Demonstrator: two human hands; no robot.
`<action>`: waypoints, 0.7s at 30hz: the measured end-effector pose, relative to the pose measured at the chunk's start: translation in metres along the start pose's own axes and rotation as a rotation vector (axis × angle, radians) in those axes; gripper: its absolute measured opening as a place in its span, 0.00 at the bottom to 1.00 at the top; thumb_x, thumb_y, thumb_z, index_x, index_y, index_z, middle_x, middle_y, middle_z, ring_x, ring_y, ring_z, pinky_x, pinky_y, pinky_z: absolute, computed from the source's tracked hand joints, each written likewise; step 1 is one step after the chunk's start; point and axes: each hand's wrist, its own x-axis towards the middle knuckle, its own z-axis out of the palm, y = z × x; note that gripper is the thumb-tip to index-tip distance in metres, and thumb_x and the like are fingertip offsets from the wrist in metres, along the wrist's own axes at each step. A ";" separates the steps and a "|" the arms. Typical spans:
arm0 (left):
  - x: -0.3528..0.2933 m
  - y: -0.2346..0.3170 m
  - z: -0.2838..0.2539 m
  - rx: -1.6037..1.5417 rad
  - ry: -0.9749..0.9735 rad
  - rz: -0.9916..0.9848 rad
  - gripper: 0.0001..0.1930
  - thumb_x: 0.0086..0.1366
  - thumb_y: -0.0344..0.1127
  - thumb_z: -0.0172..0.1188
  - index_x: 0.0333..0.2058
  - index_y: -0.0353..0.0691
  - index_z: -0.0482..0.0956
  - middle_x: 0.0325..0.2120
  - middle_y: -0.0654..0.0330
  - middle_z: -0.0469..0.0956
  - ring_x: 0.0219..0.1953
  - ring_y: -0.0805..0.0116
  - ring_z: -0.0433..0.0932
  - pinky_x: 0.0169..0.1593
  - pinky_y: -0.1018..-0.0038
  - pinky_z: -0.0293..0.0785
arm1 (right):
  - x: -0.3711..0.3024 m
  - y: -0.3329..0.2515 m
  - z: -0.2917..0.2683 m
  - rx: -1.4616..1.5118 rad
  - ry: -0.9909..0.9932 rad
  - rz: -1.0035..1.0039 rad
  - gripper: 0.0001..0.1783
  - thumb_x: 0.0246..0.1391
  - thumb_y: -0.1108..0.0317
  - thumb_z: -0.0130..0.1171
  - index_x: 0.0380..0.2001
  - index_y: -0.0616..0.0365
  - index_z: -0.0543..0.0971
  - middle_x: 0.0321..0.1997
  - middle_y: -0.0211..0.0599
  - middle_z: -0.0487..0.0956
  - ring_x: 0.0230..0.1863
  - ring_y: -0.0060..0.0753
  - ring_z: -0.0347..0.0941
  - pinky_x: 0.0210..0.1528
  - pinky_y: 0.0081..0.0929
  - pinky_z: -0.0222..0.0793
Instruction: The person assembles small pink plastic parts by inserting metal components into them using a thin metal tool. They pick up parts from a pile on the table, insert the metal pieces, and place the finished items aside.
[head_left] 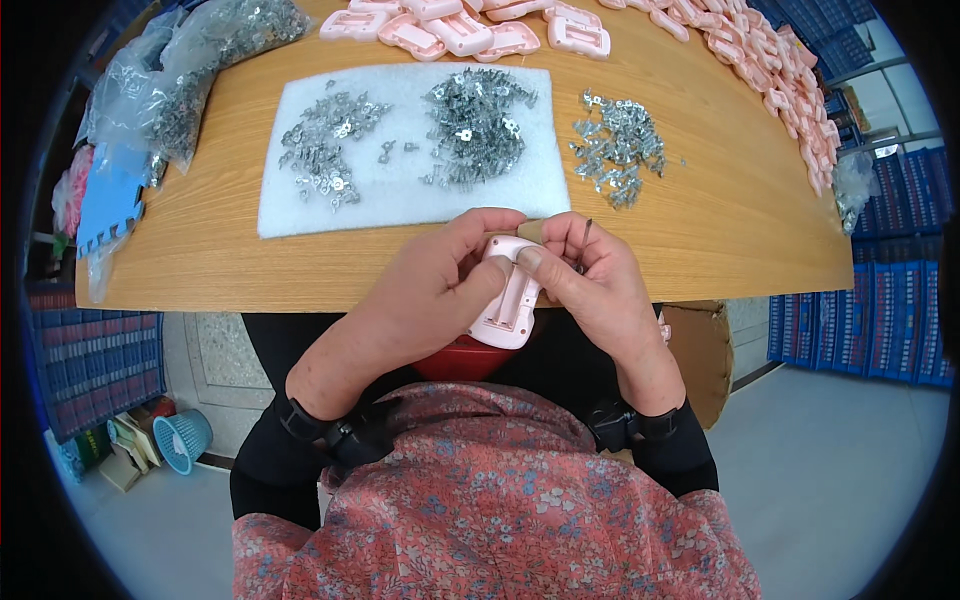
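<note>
A pale pink plastic housing [516, 310] with a long battery-like recess is held between my two hands, just off the table's near edge. My left hand [425, 280] closes on its left side, the thumb pressing the upper part. The right hand [605, 295] grips the upper right side, its thumb also pressing near the top. A thin dark piece [587, 230] sticks up from the right fingers; its kind cannot be made out. Whatever small part lies under the thumbs is hidden. Beyond my hands, a white foam sheet [400, 212] carries piles of small metal contacts [478, 130].
Another metal pile [620, 145] lies on the wooden table [700, 230] right of the foam. Pink housings [465, 32] cover the far edge, with a large heap [770, 70] at right. A plastic bag of metal parts [195, 80] and a blue mat [108, 205] are left.
</note>
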 end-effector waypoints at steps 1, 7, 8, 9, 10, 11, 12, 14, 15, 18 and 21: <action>0.000 0.001 -0.001 0.106 -0.013 0.034 0.20 0.70 0.29 0.45 0.60 0.34 0.67 0.40 0.56 0.79 0.41 0.73 0.79 0.46 0.77 0.75 | -0.001 -0.001 0.001 -0.005 -0.004 -0.008 0.11 0.61 0.68 0.61 0.42 0.63 0.76 0.35 0.27 0.79 0.34 0.12 0.72 0.38 0.15 0.70; 0.000 0.001 -0.003 0.353 0.024 0.142 0.20 0.70 0.30 0.44 0.60 0.33 0.67 0.38 0.55 0.79 0.38 0.71 0.79 0.44 0.76 0.76 | -0.008 -0.008 0.008 0.137 0.036 -0.059 0.13 0.63 0.69 0.59 0.47 0.64 0.73 0.33 0.26 0.77 0.32 0.12 0.69 0.37 0.15 0.68; 0.000 0.001 -0.004 0.112 0.021 0.037 0.20 0.70 0.31 0.44 0.60 0.34 0.66 0.36 0.56 0.78 0.36 0.71 0.78 0.43 0.74 0.76 | -0.009 -0.009 0.006 0.148 0.048 -0.041 0.14 0.63 0.69 0.59 0.48 0.64 0.73 0.33 0.25 0.77 0.32 0.11 0.69 0.36 0.15 0.68; 0.000 -0.001 -0.006 -0.122 0.021 -0.066 0.20 0.70 0.32 0.43 0.60 0.34 0.66 0.34 0.57 0.77 0.34 0.70 0.77 0.41 0.73 0.76 | -0.009 -0.010 0.004 0.164 0.058 -0.029 0.14 0.63 0.70 0.59 0.50 0.64 0.72 0.33 0.25 0.77 0.32 0.11 0.68 0.36 0.15 0.67; 0.001 -0.004 -0.007 -0.357 0.021 -0.169 0.20 0.71 0.33 0.43 0.60 0.35 0.66 0.32 0.58 0.76 0.32 0.70 0.76 0.40 0.72 0.76 | -0.010 -0.010 0.002 0.180 0.067 -0.017 0.15 0.63 0.70 0.58 0.51 0.64 0.72 0.33 0.25 0.77 0.32 0.11 0.68 0.36 0.14 0.67; -0.001 -0.008 -0.008 -0.586 -0.018 -0.181 0.21 0.72 0.37 0.43 0.59 0.37 0.66 0.26 0.63 0.70 0.27 0.72 0.71 0.37 0.69 0.75 | -0.010 -0.008 0.003 0.138 0.056 -0.061 0.16 0.63 0.71 0.59 0.51 0.64 0.72 0.33 0.24 0.76 0.32 0.10 0.67 0.35 0.14 0.66; -0.003 -0.012 -0.009 -0.757 -0.072 -0.177 0.21 0.73 0.38 0.42 0.60 0.37 0.66 0.29 0.64 0.70 0.28 0.73 0.70 0.37 0.72 0.73 | -0.010 -0.002 0.003 0.102 0.050 -0.104 0.16 0.62 0.72 0.60 0.51 0.65 0.72 0.33 0.24 0.76 0.32 0.10 0.67 0.35 0.13 0.66; -0.005 -0.014 -0.011 -0.956 -0.138 -0.178 0.21 0.74 0.40 0.41 0.60 0.37 0.66 0.30 0.64 0.69 0.28 0.74 0.68 0.37 0.74 0.70 | -0.007 0.007 0.005 0.004 0.032 -0.176 0.19 0.60 0.72 0.62 0.53 0.64 0.72 0.32 0.21 0.73 0.31 0.09 0.66 0.35 0.12 0.64; -0.005 -0.015 -0.010 -0.989 -0.151 -0.184 0.21 0.74 0.40 0.40 0.60 0.37 0.66 0.29 0.65 0.67 0.28 0.74 0.66 0.37 0.74 0.69 | -0.005 0.007 0.007 0.009 0.030 -0.183 0.19 0.60 0.72 0.62 0.52 0.64 0.72 0.31 0.21 0.73 0.31 0.09 0.65 0.34 0.12 0.64; -0.007 -0.015 -0.006 -1.057 -0.161 -0.219 0.20 0.75 0.41 0.39 0.59 0.38 0.66 0.28 0.66 0.65 0.26 0.74 0.63 0.35 0.73 0.65 | -0.001 0.004 0.014 0.010 0.032 -0.206 0.18 0.58 0.72 0.65 0.50 0.64 0.74 0.28 0.19 0.71 0.30 0.09 0.64 0.33 0.12 0.63; -0.007 -0.014 -0.005 -1.101 -0.200 -0.241 0.19 0.75 0.42 0.40 0.57 0.39 0.67 0.28 0.66 0.64 0.26 0.74 0.62 0.34 0.74 0.64 | 0.003 0.004 0.013 -0.020 0.042 -0.219 0.16 0.56 0.71 0.67 0.46 0.64 0.76 0.25 0.17 0.69 0.28 0.09 0.62 0.31 0.13 0.62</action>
